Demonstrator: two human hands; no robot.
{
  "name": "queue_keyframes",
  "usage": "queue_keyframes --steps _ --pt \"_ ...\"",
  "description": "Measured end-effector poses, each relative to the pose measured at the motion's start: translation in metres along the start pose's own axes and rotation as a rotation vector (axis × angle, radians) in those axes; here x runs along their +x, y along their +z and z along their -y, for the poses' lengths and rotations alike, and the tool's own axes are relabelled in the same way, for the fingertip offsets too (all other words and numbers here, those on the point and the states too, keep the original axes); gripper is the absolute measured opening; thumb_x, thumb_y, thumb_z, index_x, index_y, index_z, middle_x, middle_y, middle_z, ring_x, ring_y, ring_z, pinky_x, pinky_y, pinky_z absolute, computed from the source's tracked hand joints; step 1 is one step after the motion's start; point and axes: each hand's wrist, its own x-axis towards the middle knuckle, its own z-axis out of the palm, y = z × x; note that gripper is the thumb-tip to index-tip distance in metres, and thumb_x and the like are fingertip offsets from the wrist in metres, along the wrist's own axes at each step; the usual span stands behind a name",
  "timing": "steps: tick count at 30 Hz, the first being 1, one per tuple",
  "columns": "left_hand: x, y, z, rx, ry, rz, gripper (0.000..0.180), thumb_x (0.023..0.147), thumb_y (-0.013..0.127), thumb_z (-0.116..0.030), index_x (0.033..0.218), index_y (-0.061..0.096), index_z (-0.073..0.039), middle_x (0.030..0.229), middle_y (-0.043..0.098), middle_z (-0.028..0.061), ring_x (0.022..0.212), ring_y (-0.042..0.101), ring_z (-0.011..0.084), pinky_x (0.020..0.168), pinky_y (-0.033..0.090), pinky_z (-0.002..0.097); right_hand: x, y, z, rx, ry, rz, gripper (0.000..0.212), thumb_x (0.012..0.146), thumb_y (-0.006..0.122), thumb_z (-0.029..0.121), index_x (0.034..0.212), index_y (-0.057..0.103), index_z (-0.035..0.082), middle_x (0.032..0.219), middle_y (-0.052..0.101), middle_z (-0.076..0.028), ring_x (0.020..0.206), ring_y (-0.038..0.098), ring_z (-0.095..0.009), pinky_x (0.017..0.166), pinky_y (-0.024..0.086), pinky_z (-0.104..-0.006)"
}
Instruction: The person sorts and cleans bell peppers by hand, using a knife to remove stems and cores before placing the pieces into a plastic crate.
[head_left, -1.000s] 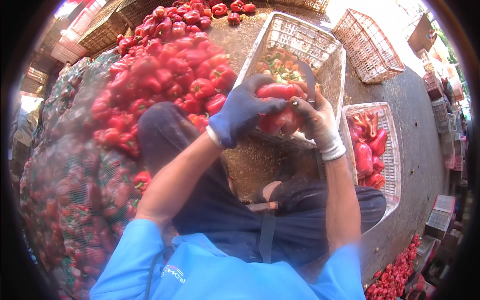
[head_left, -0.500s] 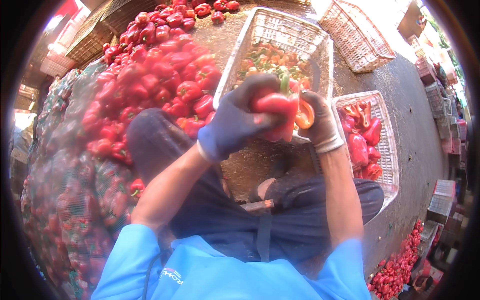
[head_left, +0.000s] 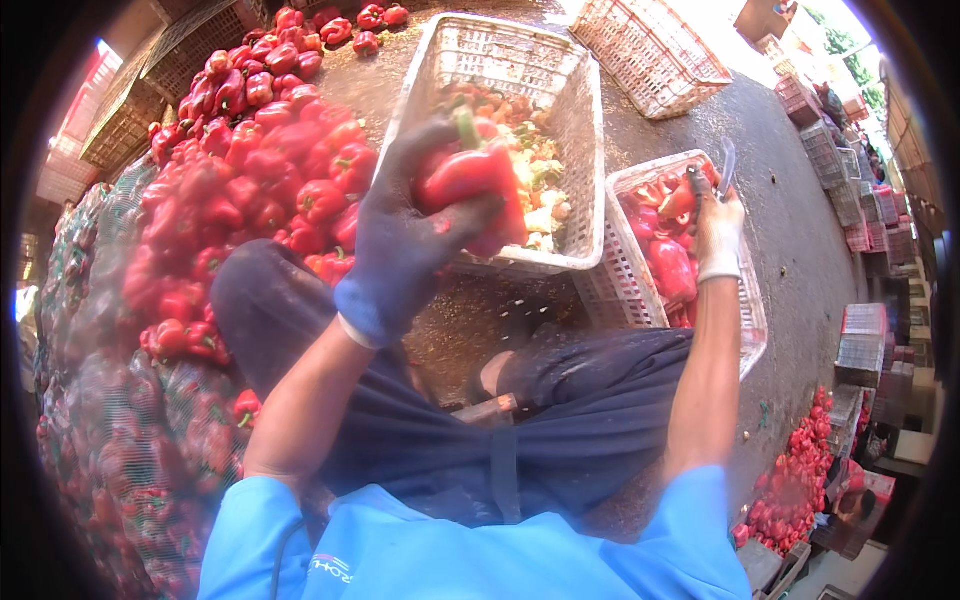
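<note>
My left hand (head_left: 385, 245), in a blue and dark glove, is wrapped round a red bell pepper (head_left: 465, 185) with a green stem. It holds the pepper over the near left side of a white plastic crate (head_left: 592, 130) of pale and orange pepper cores (head_left: 540, 165). My right hand (head_left: 718, 225), in a whitish glove, is above a second white crate (head_left: 752, 335) of red pepper pieces (head_left: 672, 270). Its fingers close on a knife (head_left: 729, 165), whose thin curved blade sticks up past them; the handle is mostly hidden. Reddish-orange flesh shows beside the fingers.
A large heap of red bell peppers (head_left: 240, 190) lies to the left, beyond my bent knee. Nearer on that side are full mesh sacks (head_left: 140, 450). Another slatted crate (head_left: 650, 60) stands at the back. More peppers (head_left: 795, 480) and stacked crates (head_left: 862, 335) line the far right.
My hands have separated. The right has swung right from the pepper to above the crate of pieces, while the left still grips the pepper. The whole view has shifted.
</note>
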Motion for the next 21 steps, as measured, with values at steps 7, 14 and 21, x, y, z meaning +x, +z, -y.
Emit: queue_keyframes --steps 7,14,21 --pt "0.004 -0.002 0.027 0.295 -0.022 0.011 0.07 0.084 0.084 -0.011 0.147 0.057 -0.003 0.13 0.068 0.0115 0.117 0.068 0.0187 0.104 0.057 0.0352 -0.008 0.019 -0.029 0.162 -0.329 0.287 0.059 0.096 0.08 0.056 0.123 0.07 0.005 0.08 0.07 -0.002 0.048 0.05 -0.005 0.04 0.038 -0.0226" --pt "-0.003 0.005 0.034 0.772 0.235 0.028 0.068 0.085 0.09 -0.021 0.143 0.056 -0.012 0.119 0.078 0.015 0.102 0.079 0.0339 0.084 0.064 0.042 -0.125 0.086 0.071 0.34 -0.208 0.899 0.057 0.094 0.084 0.054 0.119 0.072 0.004 0.077 0.063 0.004 0.058 0.047 -0.001 0.05 0.034 -0.0183" --pt "0.004 -0.006 0.043 0.894 0.483 0.094 0.073 0.081 0.086 -0.008 0.147 0.055 -0.014 0.125 0.076 0.0128 0.106 0.076 0.037 0.083 0.064 0.0448 -0.137 0.128 0.052 0.567 0.055 0.994 0.048 0.093 0.085 0.048 0.113 0.072 0.007 0.078 0.066 0.003 0.057 0.056 -0.003 0.046 0.04 -0.0183"
